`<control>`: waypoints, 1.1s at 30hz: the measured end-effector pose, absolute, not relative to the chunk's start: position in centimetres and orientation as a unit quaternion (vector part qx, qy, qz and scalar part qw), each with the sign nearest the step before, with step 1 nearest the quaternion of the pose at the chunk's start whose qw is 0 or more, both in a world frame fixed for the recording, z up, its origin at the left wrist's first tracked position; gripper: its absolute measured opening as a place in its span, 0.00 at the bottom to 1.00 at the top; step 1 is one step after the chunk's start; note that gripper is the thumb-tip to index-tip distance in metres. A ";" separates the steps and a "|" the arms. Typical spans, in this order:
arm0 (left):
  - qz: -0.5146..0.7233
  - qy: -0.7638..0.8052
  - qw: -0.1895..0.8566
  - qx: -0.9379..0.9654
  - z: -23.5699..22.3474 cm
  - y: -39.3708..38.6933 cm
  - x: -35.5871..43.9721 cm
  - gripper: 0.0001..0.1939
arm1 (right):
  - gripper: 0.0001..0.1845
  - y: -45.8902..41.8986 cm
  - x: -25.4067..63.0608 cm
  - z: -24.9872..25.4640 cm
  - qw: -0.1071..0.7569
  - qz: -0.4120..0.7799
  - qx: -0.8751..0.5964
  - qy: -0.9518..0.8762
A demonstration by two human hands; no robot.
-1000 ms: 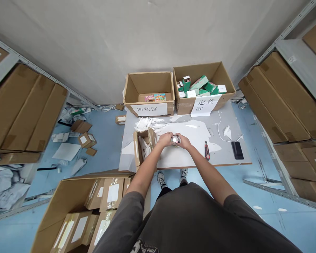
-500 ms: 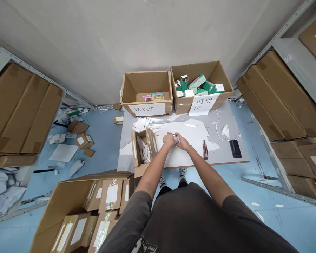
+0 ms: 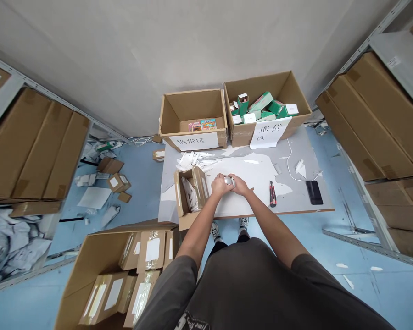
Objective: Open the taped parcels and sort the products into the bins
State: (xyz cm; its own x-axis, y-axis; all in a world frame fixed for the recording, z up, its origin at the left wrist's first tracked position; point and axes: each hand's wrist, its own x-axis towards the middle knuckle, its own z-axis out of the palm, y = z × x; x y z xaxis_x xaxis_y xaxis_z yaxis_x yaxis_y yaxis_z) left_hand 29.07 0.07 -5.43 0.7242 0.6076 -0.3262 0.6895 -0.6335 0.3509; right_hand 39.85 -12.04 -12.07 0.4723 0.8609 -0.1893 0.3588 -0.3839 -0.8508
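Over the middle of the table [image 3: 239, 206], both hands meet around a small silvery-white rounded object [image 3: 229, 180]. My left hand [image 3: 220, 185] closes on its left side, and my right hand [image 3: 240, 184] grips it from the right. Fingers cover much of it, so its exact kind is unclear. Left of my left hand stands an open carton [image 3: 179, 195] with white paper [image 3: 190, 195] inside. A red and black box cutter [image 3: 272, 194] lies to the right of my right hand.
At the back stand two labelled cartons, one with colourful small boxes [image 3: 208, 124], the other with green boxes [image 3: 262, 101]. A black phone [image 3: 314, 192] and white cable [image 3: 289, 158] lie at right. A large carton of parcels [image 3: 89, 250] stands at lower left; shelves flank both sides.
The silvery-white object has turned slightly between my hands and shows more of its surface. The whole view has shifted a little; the things on the table stay in place.
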 end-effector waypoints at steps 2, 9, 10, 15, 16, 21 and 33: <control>-0.098 0.369 0.257 0.888 -5.2 0.6 28.5 0.24 | 0.42 -11.6 39.6 -12.1 0.370 0.305 -0.775 -0.412; -0.100 0.354 0.282 0.886 -3.8 2.0 26.9 0.28 | 0.47 -10.4 38.7 -13.2 0.376 0.371 -0.753 -0.392; -0.108 0.355 0.274 0.887 -3.6 2.1 26.7 0.30 | 0.48 -10.3 38.4 -13.5 0.373 0.379 -0.747 -0.399; -0.140 0.359 0.261 0.885 -4.3 1.9 24.9 0.34 | 0.49 -10.3 36.6 -15.3 0.379 0.394 -0.732 -0.405; -0.143 0.361 0.262 0.883 -4.6 1.8 24.6 0.35 | 0.49 -10.4 36.2 -15.7 0.378 0.399 -0.730 -0.407; -0.155 0.373 0.274 0.873 -6.0 1.2 23.0 0.35 | 0.49 -11.0 34.9 -17.4 0.372 0.410 -0.718 -0.423; -0.154 0.351 0.211 0.899 -5.5 0.9 21.4 0.34 | 0.46 -10.7 33.7 -18.2 0.375 0.396 -0.707 -0.450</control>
